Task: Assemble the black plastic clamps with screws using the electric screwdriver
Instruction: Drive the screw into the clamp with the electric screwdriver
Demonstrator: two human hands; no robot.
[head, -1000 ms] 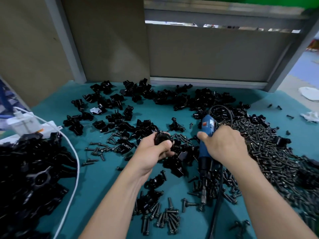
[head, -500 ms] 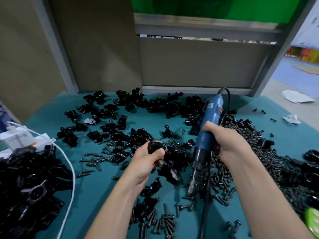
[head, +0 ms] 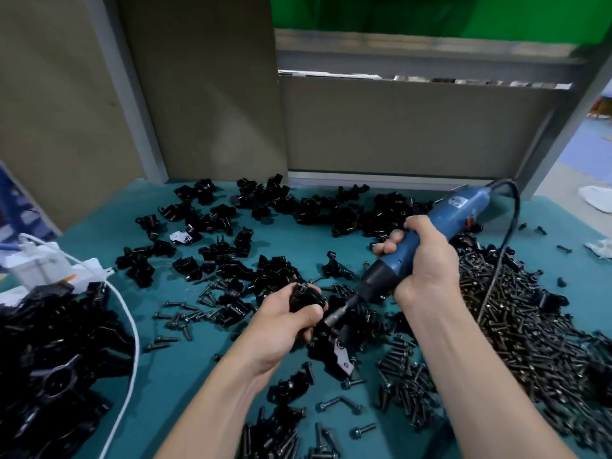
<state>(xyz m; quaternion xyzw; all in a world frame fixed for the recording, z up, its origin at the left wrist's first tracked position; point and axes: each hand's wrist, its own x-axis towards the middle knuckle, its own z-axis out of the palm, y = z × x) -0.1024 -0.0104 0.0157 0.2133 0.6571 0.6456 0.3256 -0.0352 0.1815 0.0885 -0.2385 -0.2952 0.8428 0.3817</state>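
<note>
My left hand (head: 284, 321) grips a black plastic clamp (head: 305, 295) above the middle of the teal table (head: 298, 236). My right hand (head: 424, 260) is wrapped round the blue electric screwdriver (head: 427, 233), which slants down to the left. Its metal bit (head: 339, 312) points at the right side of the held clamp, right beside my left fingers. I cannot tell whether the bit touches a screw. Loose black screws (head: 516, 326) lie heaped under and right of my right forearm.
Loose black clamps (head: 251, 223) are scattered over the far half of the table. A pile of black parts (head: 49, 359) fills the near left, with a white cable (head: 129, 339) and a white adapter (head: 43, 266). The screwdriver's black cord (head: 506, 240) loops right. Brown panels stand behind.
My right hand has tilted the screwdriver from nearly upright over the screws to slanted, bringing its bit leftward to the clamp. My left hand keeps holding the clamp in about the same place.
</note>
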